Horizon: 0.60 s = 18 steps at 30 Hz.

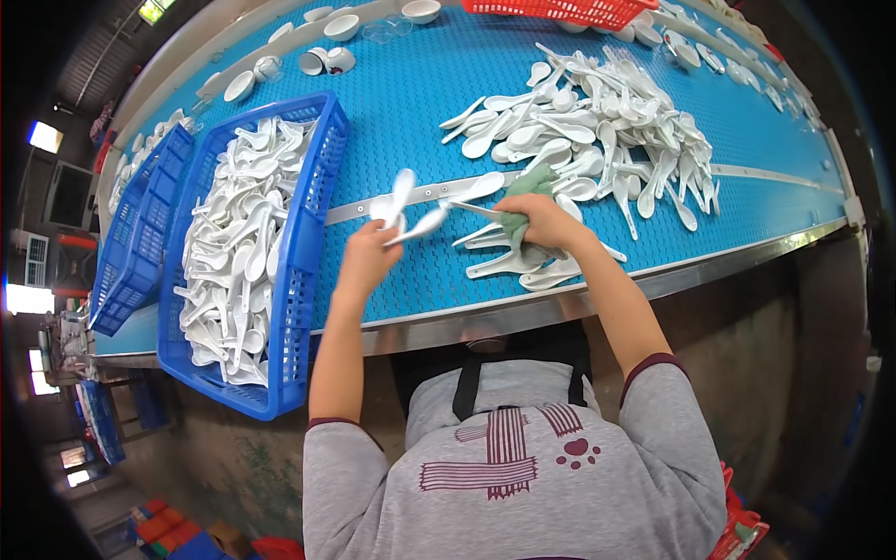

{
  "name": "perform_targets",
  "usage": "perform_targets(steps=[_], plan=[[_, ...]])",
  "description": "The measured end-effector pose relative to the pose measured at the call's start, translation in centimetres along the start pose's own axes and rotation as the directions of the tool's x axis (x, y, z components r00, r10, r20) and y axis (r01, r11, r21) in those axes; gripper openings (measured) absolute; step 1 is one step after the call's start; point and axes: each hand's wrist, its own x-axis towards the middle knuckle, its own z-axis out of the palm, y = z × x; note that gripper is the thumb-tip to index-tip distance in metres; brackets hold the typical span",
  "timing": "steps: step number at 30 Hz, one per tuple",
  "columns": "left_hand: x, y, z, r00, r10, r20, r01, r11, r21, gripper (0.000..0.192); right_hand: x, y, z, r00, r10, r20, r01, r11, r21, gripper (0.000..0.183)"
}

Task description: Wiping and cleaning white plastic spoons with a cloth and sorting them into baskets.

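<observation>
My left hand (pixel 372 255) holds several white soup spoons (pixel 401 196) by their handles, their bowls fanned up and to the right, somewhat blurred. My right hand (pixel 542 222) grips a green cloth (pixel 530 183), with a white spoon's pointed handle sticking out of it to the left. More white spoons (pixel 505 264) lie under and around the cloth on the blue belt (pixel 413 290). Beyond my right hand spreads a large heap of white spoons (pixel 595 119). On the left, a blue plastic basket (pixel 297 231) is filled with white spoons (pixel 241 245).
A second blue basket (pixel 143 231) stands tilted at the far left. White bowls (pixel 341 28) sit along the back of the belt, and a red basket (pixel 560 10) is at the top. A metal edge (pixel 504 315) runs in front of my body.
</observation>
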Motion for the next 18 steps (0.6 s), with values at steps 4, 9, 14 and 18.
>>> perform_targets(steps=[4,9,14,18], plan=[[-1.1,-1.1,-6.9,0.962,-0.07,-0.264,0.032,0.989,-0.145,0.028,-0.5,1.1,-0.6,0.988,0.118,-0.097,-0.106,0.987,0.124,0.048],[-2.1,-1.9,-17.7,0.774,-0.084,-0.628,0.322,0.905,0.276,0.042,0.2,0.2,-1.6,0.968,0.198,-0.156,-0.141,0.939,0.313,0.051],[-1.1,3.5,-10.0,0.912,-0.152,-0.382,0.204,0.974,0.098,0.051,2.2,-3.1,-2.7,0.965,0.159,-0.207,-0.055,0.899,0.435,0.051],[-1.8,5.0,4.0,0.944,0.074,0.321,-0.023,0.987,-0.16,0.057,6.3,-7.8,-2.2,0.969,-0.007,-0.248,0.126,0.875,0.468,0.049]])
